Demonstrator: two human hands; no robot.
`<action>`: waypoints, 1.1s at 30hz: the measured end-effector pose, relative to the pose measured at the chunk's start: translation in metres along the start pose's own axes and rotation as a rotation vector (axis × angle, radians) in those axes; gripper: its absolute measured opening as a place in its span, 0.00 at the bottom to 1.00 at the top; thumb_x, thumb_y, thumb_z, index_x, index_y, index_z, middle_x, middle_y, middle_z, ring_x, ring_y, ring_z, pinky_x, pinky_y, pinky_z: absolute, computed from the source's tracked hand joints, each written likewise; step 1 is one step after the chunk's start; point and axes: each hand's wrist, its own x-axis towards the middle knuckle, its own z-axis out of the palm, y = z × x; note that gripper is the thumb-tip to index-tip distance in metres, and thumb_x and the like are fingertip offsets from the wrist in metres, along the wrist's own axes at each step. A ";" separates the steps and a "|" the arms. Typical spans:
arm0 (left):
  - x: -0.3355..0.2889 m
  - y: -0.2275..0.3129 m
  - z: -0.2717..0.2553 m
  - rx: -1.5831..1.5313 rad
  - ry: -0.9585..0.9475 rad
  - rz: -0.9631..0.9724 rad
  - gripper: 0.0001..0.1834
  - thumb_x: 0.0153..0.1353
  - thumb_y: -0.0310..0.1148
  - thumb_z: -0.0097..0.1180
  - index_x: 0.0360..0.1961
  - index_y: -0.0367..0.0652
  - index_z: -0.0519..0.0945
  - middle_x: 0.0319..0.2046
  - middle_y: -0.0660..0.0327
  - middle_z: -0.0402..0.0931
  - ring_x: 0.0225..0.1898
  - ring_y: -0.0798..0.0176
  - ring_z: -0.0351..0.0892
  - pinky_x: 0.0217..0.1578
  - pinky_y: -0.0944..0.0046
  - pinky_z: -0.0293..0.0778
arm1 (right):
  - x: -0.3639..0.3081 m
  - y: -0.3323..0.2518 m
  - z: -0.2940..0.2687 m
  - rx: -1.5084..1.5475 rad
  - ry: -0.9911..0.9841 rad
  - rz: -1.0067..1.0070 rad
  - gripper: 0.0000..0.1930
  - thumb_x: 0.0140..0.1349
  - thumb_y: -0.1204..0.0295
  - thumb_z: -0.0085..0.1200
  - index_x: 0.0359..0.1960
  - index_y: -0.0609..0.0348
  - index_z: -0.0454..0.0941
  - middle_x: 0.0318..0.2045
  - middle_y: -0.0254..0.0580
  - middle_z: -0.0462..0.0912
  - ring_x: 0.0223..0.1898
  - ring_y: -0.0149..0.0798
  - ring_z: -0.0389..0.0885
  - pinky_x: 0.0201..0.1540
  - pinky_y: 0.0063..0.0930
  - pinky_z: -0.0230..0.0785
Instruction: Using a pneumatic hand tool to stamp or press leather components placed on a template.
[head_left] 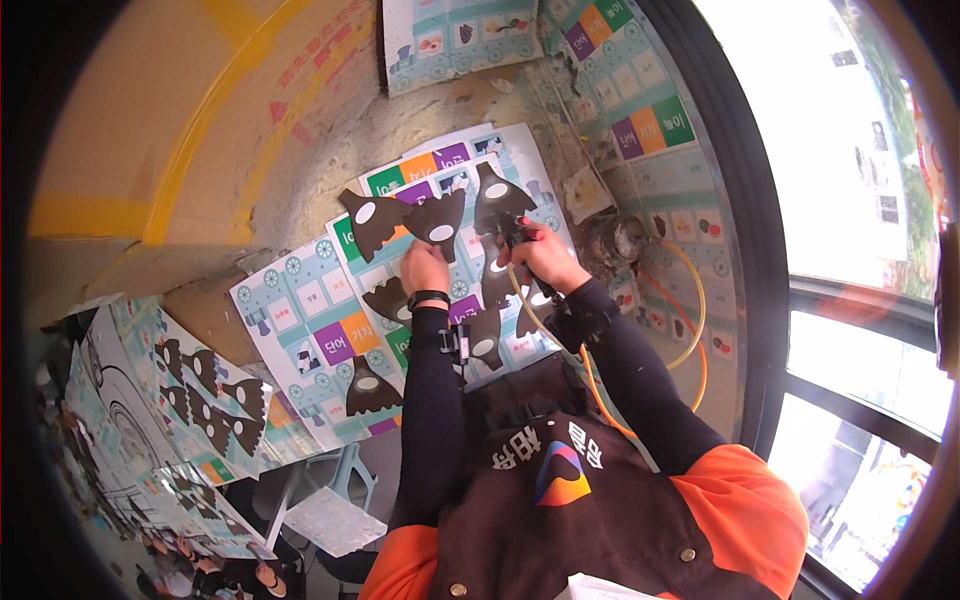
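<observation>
I see both my forearms in black sleeves reaching up and away from my chest. My left hand (pixel 424 268) lies palm down, fingers curled forward, a dark band at its wrist. My right hand (pixel 545 257) is fisted tight, knuckles up, just beside the left.

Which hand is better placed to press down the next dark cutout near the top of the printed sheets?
Left hand, probably: it is free beside the dark cutouts, while the right hand grips a hosed tool.
</observation>
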 end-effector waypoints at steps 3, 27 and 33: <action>0.018 -0.011 -0.020 0.114 0.303 0.470 0.14 0.54 0.24 0.58 0.42 0.47 0.83 0.48 0.63 0.81 0.45 0.52 0.76 0.47 0.55 0.72 | 0.013 0.001 0.015 -0.057 -0.009 0.013 0.14 0.50 0.75 0.53 0.40 0.61 0.77 0.29 0.40 0.84 0.28 0.33 0.82 0.23 0.28 0.74; 0.047 -0.041 -0.042 0.205 0.017 0.587 0.27 0.51 0.18 0.54 0.53 0.50 0.82 0.61 0.72 0.73 0.50 0.58 0.71 0.52 0.58 0.68 | 0.042 -0.009 0.052 -0.339 -0.086 0.037 0.07 0.55 0.74 0.51 0.26 0.67 0.75 0.16 0.43 0.78 0.19 0.37 0.78 0.25 0.32 0.69; 0.048 -0.039 -0.039 0.202 0.009 0.573 0.27 0.51 0.17 0.53 0.53 0.50 0.82 0.61 0.72 0.72 0.50 0.58 0.72 0.52 0.58 0.68 | 0.042 -0.017 0.055 -0.187 -0.021 0.084 0.06 0.55 0.75 0.51 0.30 0.66 0.76 0.17 0.42 0.79 0.19 0.36 0.78 0.24 0.32 0.69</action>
